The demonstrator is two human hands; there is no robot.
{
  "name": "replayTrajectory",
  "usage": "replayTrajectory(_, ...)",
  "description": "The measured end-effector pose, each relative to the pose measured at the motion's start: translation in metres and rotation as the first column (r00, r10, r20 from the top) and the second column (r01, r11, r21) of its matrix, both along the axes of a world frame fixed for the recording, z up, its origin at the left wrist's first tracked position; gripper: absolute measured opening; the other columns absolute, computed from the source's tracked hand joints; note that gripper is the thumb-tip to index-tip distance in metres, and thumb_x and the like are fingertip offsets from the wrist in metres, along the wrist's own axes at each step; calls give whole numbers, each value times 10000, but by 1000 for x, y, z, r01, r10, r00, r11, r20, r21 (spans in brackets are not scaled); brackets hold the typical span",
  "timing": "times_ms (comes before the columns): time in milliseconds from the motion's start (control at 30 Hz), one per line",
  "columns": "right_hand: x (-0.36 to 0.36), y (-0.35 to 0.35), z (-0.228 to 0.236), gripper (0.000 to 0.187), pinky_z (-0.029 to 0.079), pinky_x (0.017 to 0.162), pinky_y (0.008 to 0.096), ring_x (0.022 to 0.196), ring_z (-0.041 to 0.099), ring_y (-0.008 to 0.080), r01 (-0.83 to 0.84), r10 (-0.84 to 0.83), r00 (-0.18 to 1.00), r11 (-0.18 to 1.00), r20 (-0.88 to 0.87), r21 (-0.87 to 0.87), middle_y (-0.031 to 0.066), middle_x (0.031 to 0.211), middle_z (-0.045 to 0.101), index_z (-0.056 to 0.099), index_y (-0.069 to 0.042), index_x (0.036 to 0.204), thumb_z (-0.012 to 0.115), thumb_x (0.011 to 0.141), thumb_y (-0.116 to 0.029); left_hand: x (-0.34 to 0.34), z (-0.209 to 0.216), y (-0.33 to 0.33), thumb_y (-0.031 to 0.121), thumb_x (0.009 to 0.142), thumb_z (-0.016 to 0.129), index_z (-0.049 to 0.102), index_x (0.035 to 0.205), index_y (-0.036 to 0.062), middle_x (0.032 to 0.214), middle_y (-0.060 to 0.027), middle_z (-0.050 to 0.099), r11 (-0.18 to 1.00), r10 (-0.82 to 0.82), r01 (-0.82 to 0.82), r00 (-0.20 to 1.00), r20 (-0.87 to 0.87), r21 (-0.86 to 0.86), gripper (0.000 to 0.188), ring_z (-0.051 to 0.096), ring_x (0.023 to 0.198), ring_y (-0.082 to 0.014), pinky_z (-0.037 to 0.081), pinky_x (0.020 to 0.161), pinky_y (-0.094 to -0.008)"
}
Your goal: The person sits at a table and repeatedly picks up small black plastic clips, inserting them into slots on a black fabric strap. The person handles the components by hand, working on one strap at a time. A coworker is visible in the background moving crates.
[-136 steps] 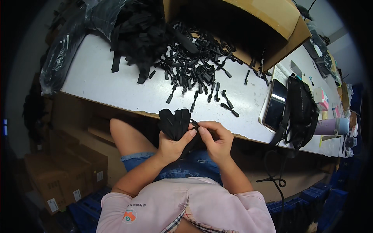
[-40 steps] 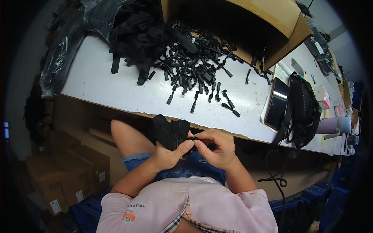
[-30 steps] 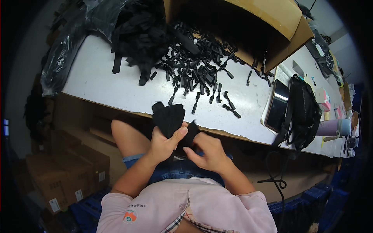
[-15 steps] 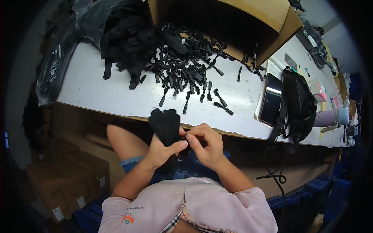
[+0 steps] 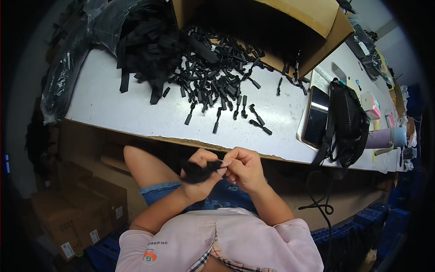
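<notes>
My left hand [image 5: 195, 189] is closed around a bunch of black fabric strips [image 5: 197, 173], held over my lap just in front of the table edge. The bunch is a little smeared by motion. With thumb and forefinger, my right hand [image 5: 247, 172] pinches a thin dark end sticking out of the bunch, right against my left fingertips. Exactly what lies between the right fingertips is mostly hidden. Beyond my hands, several small black zipper-pull-like pieces [image 5: 217, 120] lie singly near the front of the white table [image 5: 136, 115].
Behind them spreads a heap of similar pieces [image 5: 217, 86], beside a pile of black strips [image 5: 149, 50] and clear plastic bags [image 5: 68, 77]. An open cardboard box [image 5: 326, 45] stands at the back. Rightward lie a phone [image 5: 316, 118], a black bag [image 5: 348, 122] and a lilac bottle [image 5: 379, 138].
The strip bunch has tipped from upright to lying sideways and lower, as my left hand turned with its fingers now curled over it. My right hand stays pinching close by.
</notes>
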State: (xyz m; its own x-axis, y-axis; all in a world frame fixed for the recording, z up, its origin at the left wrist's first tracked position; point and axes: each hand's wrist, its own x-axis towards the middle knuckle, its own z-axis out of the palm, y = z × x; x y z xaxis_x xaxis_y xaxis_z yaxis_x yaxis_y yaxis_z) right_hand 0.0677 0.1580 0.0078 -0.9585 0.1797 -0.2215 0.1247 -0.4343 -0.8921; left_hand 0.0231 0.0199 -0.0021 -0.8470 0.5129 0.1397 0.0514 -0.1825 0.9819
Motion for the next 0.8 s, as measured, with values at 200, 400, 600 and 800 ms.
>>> replayTrajectory(200, -38, 42, 5, 125, 422, 435, 280, 446, 498, 194, 335, -130, 930, -86, -344, 938, 87, 576, 486, 563, -23, 784, 629, 680, -41, -15, 19, 5, 92, 788, 560, 525, 899, -54, 742, -109, 552, 980, -161, 23, 679, 716, 198, 187, 577, 636, -180, 503, 553, -293)
replayTrajectory(400, -29, 37, 9, 104, 441, 479, 232, 496, 539, 149, 343, -166, 938, 329, -303, 880, 89, 634, 540, 573, -8, 787, 589, 686, 9, -12, 2, 9, 76, 772, 597, 580, 876, -10, 803, -34, 571, 999, 7, -24, 924, 382, 38, 136, 519, 672, -78, 425, 613, -209)
replayTrajectory(600, -10, 15, 20, 146, 412, 520, 187, 606, 525, 90, 219, 81, 916, 720, -392, 659, 73, 753, 559, 603, 22, 835, 561, 703, 69, -12, 6, 13, 34, 764, 588, 577, 839, -9, 783, -22, 559, 998, -25, 9, 974, 225, 69, 87, 501, 698, -67, 409, 620, -203)
replayTrajectory(800, -10, 17, 18, 180, 407, 518, 203, 616, 526, 107, 250, 110, 888, 699, -446, 670, 81, 759, 562, 610, 17, 837, 578, 671, 78, -14, 10, 10, 20, 757, 585, 572, 815, -14, 777, -25, 554, 997, -46, 32, 974, 220, 67, 69, 496, 695, -68, 407, 619, -204)
